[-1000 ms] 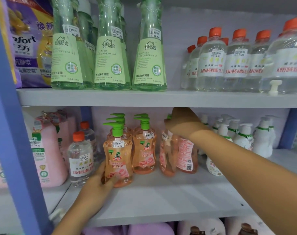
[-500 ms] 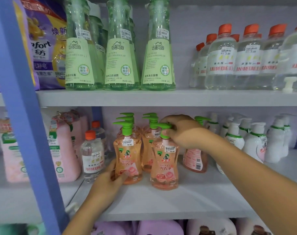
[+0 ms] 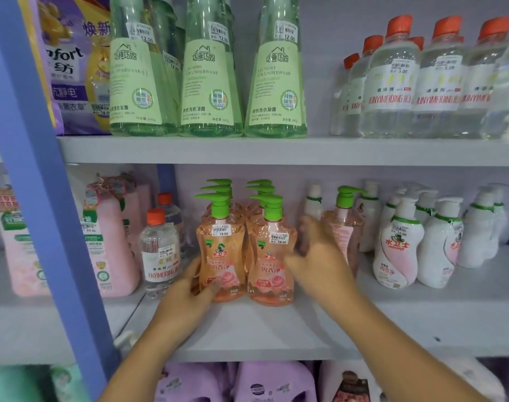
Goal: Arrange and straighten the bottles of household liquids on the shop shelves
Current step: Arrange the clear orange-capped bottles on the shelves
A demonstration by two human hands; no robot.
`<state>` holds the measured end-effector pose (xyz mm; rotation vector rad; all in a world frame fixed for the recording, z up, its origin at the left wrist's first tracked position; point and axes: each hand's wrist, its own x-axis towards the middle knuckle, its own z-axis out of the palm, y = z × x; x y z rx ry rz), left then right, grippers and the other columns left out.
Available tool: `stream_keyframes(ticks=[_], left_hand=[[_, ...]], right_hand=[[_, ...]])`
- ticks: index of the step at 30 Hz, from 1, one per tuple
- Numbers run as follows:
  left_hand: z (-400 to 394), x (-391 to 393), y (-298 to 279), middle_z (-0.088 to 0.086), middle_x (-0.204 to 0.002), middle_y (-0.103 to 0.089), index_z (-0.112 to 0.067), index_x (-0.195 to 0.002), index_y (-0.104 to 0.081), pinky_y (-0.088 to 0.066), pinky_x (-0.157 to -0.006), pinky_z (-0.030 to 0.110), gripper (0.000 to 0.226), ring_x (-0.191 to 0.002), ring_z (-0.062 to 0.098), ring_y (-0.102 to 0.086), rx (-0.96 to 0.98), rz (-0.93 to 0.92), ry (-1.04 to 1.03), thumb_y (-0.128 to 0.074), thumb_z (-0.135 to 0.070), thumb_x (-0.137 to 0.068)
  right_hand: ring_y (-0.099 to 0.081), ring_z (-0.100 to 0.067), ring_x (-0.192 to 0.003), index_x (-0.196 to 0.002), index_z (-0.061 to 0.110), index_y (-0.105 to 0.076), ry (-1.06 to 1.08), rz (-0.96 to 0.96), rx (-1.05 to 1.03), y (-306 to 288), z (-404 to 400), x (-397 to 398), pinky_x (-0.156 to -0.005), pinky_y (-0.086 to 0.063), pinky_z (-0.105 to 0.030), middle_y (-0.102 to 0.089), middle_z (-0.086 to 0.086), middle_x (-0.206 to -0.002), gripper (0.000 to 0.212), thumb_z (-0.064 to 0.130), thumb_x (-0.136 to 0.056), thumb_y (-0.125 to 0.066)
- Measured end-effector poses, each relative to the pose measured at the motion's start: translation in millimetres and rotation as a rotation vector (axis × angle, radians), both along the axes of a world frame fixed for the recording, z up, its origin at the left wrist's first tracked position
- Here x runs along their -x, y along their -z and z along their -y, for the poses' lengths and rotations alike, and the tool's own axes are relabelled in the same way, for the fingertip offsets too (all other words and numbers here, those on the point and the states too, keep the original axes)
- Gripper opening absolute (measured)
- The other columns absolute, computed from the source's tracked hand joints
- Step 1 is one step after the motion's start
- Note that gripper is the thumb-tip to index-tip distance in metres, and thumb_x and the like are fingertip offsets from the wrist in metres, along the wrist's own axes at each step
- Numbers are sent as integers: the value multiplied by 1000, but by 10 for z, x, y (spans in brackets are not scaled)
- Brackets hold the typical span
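The front right peach bottle (image 3: 272,256) stands upright on the middle shelf (image 3: 276,329), label forward, touching the front left peach bottle (image 3: 220,250). Status: two front peach bottles aligned. Remaining: one peach bottle (image 3: 344,227) to the right of the front right bottle, set further back with its back label outward, still to be turned.

The left hand (image 3: 189,288) grips the base of the front left bottle. The right hand (image 3: 314,256) is blurred, fingers spread, just right of the front right bottle; it holds nothing.

Change: half a second earlier the right hand gripped that bottle's pump; it has since released it.
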<state>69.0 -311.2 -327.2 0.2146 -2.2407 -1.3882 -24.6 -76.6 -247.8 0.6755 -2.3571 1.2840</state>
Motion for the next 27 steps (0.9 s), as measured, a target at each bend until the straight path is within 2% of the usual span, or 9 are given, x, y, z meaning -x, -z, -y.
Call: stream_keyframes(ticks=[2,3,5,7,11,13,17,22,27], left_hand=[[-7,-1,11,-29,-117,-72,-61,-128,-54,-50,-93,23,47,-107,-7,-68,3,-13,9,-73,-38,-92],[-3,1,13,-28,-119,-72,-55,-133,-54,-50,-95,25,48,-109,-6,-68,6,-15,15,-73,-38,-92],[14,10,13,-29,-121,-71,-46,-139,-53,-50,-98,27,49,-111,-6,-67,18,-17,13,-71,-33,-95],[22,18,19,-32,-121,-70,-44,-140,-54,-49,-100,26,48,-113,-8,-65,49,-19,-1,-69,-28,-97],[8,14,-2,-47,-114,-63,-60,-131,-49,-41,-84,-1,48,-105,-23,-58,115,5,-32,-67,-30,-98],[25,15,-16,-51,-112,-60,-65,-130,-46,-40,-83,0,49,-105,-26,-56,115,20,-41,-67,-33,-98],[37,26,-15,-53,-111,-59,-53,-141,-47,-41,-88,8,51,-106,-26,-55,102,24,-52,-66,-31,-99],[24,10,-16,-53,-107,-60,-46,-144,-50,-38,-78,-5,50,-103,-28,-55,110,26,-58,-66,-31,-99],[18,0,-31,-50,-110,-62,-43,-145,-50,-42,-84,3,51,-104,-23,-59,106,3,-49,-67,-30,-98]], right_hand=[[-69,-8,-89,-122,26,-60,-84,92,-41,283,-5,-107,-78,-58,-33,-67,16,-98,55,37,-75,-86],[-68,-7,-86,-121,25,-61,-96,67,-62,382,15,-117,-74,-56,-26,-64,18,-92,51,30,-76,-86],[-63,-4,-84,-124,22,-61,-86,1,-89,477,66,-85,-71,-46,-11,-60,17,-98,47,21,-81,-81],[-57,1,-83,-126,22,-60,-84,10,-94,492,85,-56,-69,-40,-6,-62,6,-112,44,20,-85,-77],[-58,-5,-96,-131,23,-58,-78,14,-100,541,89,-28,-78,-41,-6,-60,4,-122,47,17,-87,-74],[-60,-11,-104,-134,22,-56,-74,3,-106,547,111,-32,-87,-46,-16,-60,2,-124,49,17,-89,-73],[-58,-19,-118,-141,21,-52,-54,17,-106,571,150,-14,-100,-48,-31,-57,-1,-132,53,16,-91,-70],[-56,-21,-121,-145,21,-48,-63,21,-101,613,157,-21,-102,-48,-36,-55,-1,-135,56,17,-93,-67],[-63,-18,-107,-138,30,-52,-108,131,-46,660,122,-10,-96,-53,-35,-55,3,-124,54,23,-89,-73]])
